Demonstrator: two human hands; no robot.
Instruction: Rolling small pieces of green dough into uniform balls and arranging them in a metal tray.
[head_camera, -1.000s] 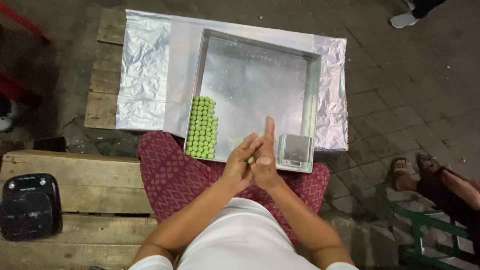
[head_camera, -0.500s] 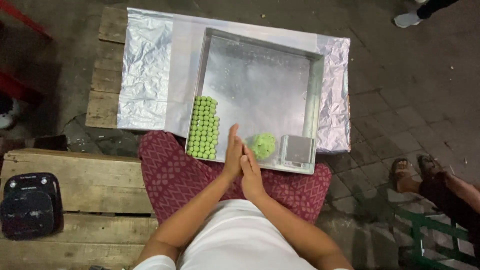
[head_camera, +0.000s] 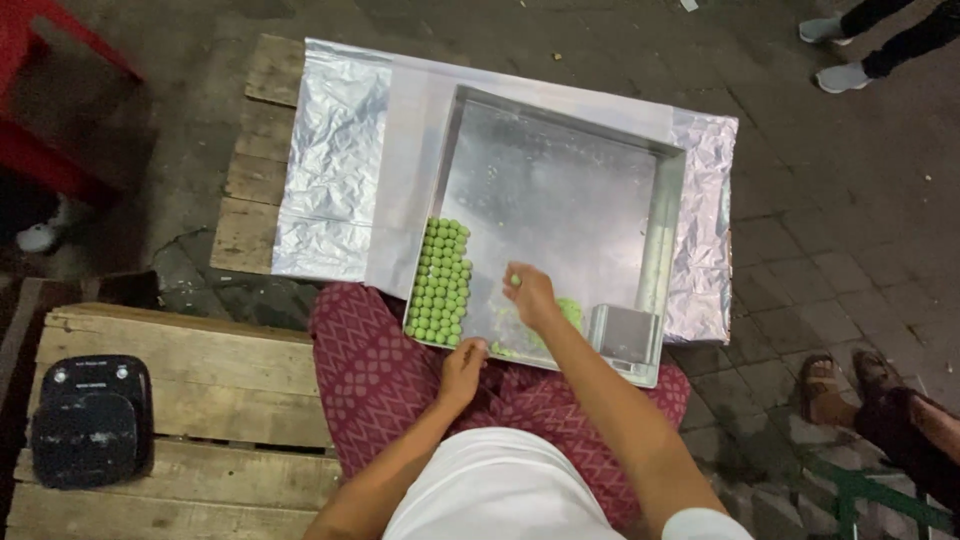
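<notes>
Nearest the camera, a white shirt (head_camera: 500, 500) and a lap in dark red patterned cloth (head_camera: 385, 375) fill the lower middle. To the left lies a bench of rough, pale wooden planks (head_camera: 200, 390) with a black, rounded box-shaped device (head_camera: 90, 420) on it. The left hand (head_camera: 465, 365) rests at the near edge of the tray, just above the lap; its fingers are curled down, and whether they grip anything cannot be told. The right hand (head_camera: 530, 297) reaches into the tray, fingers together, pinched on one small green ball (head_camera: 515, 280) at the fingertips. Just beside this hand, toward the near right corner, lies a soft lump of green dough (head_camera: 570, 312), and next to that stands a small square metal cup (head_camera: 625, 335). The tray (head_camera: 560, 190) is square, shallow, of dull grey metal with upright walls and a flat, smudged bottom. Along its left wall small, smooth green balls (head_camera: 440, 285) lie in tidy rows, touching one another. The tray sits on crinkled, shiny foil (head_camera: 335, 170) that covers a tabletop of weathered planks (head_camera: 255, 170). Beyond is paved ground (head_camera: 820, 230); sandalled feet (head_camera: 835, 385) show at the right, shoes (head_camera: 835, 50) at the top right.
</notes>
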